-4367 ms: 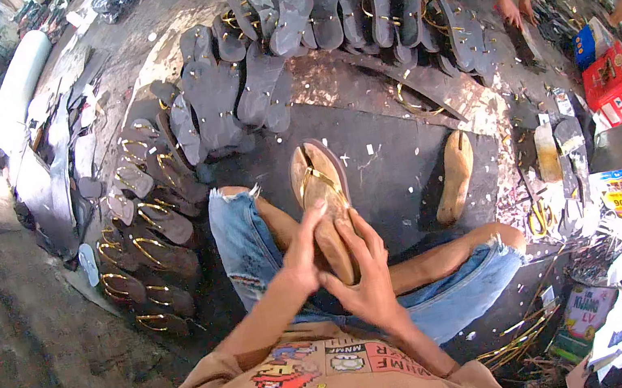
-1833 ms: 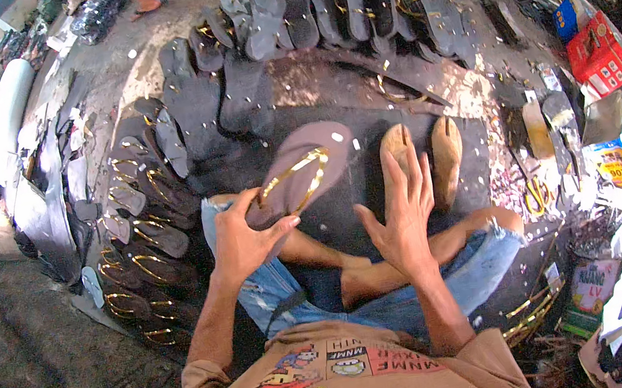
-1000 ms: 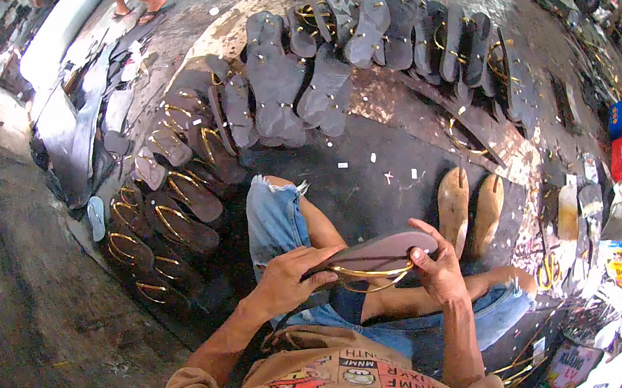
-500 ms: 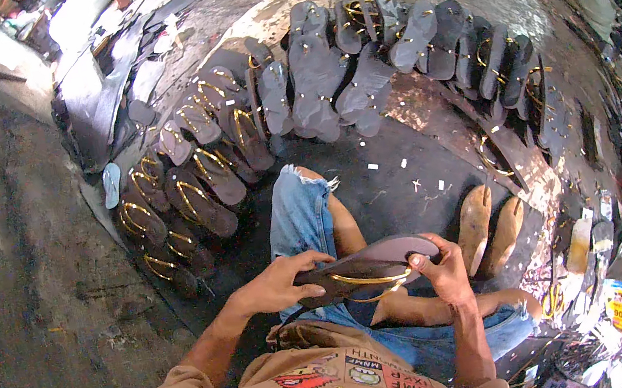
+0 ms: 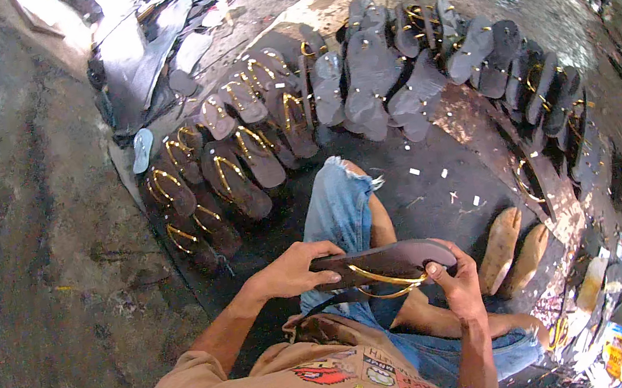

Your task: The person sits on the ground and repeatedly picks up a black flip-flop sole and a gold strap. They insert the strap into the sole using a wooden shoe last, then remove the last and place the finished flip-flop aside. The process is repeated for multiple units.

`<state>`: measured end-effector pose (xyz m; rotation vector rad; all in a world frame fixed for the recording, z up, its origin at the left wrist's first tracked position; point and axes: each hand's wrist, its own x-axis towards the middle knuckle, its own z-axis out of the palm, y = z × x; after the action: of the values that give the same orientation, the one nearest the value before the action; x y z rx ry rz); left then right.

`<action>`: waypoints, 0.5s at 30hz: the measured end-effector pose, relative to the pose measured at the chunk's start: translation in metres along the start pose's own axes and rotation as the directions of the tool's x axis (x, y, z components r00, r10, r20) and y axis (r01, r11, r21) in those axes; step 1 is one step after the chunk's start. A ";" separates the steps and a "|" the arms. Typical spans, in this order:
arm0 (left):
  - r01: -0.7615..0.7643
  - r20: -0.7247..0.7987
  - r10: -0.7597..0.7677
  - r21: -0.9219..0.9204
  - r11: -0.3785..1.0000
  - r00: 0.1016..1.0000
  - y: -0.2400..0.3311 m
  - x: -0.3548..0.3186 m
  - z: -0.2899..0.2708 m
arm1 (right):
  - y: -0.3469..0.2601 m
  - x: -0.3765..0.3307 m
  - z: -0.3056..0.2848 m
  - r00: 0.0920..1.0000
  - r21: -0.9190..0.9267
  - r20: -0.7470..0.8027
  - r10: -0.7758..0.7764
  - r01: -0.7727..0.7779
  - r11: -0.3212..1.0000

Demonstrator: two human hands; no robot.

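Two bare hands grip a sandal [image 5: 397, 253] at either end. The left hand [image 5: 293, 271] pinches the sandal's left end, thumb along the near side, fingers over the far side; its forearm [image 5: 233, 328] slants up from below left of the sandal. The right hand [image 5: 457, 278] wraps the right end, thumb pressed against it, its forearm [image 5: 476, 351] rising nearly straight from below.

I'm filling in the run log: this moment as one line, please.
left grip: heel end of gold-strapped sandal | right grip: toe end | nearby: two tan foot-shaped forms, at right; dark sandals, ahead
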<state>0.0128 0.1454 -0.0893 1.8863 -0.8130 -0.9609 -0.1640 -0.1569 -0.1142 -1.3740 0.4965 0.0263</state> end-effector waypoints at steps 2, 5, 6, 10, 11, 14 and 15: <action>0.046 -0.017 -0.046 0.032 0.998 0.999 -0.003 -0.004 -0.004 | -0.002 0.007 0.003 1.000 -0.040 0.018 0.000 0.000 0.999; 0.071 -0.153 -0.064 0.039 0.997 0.986 -0.013 -0.013 -0.007 | -0.008 0.016 0.021 0.987 -0.115 -0.096 -0.131 0.119 0.986; 0.051 -0.194 -0.041 0.049 0.997 0.980 -0.017 -0.014 -0.016 | -0.008 0.022 0.024 0.992 -0.154 -0.041 -0.122 0.115 0.981; 0.126 -0.797 -0.214 -0.173 0.977 0.564 -0.037 -0.029 -0.061 | 0.000 0.029 0.020 0.991 0.054 0.002 -0.135 0.135 0.989; -0.134 -0.872 -0.352 -0.416 0.900 0.339 -0.108 -0.051 -0.083 | -0.001 0.028 0.015 0.994 0.003 -0.032 -0.106 0.106 0.994; -0.453 -0.834 -0.523 -0.539 0.710 0.173 -0.143 -0.083 -0.130 | 0.018 0.024 -0.026 0.989 -0.050 -0.148 0.031 -0.039 0.998; -0.489 -0.794 -0.594 -0.572 0.659 0.127 -0.164 -0.087 -0.133 | 0.025 0.024 -0.034 0.987 -0.043 -0.160 0.035 -0.043 0.998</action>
<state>0.1106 0.3391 -0.1621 1.2273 0.5724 0.2259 -0.1609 -0.1900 -0.1502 -1.4185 0.6599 -0.0406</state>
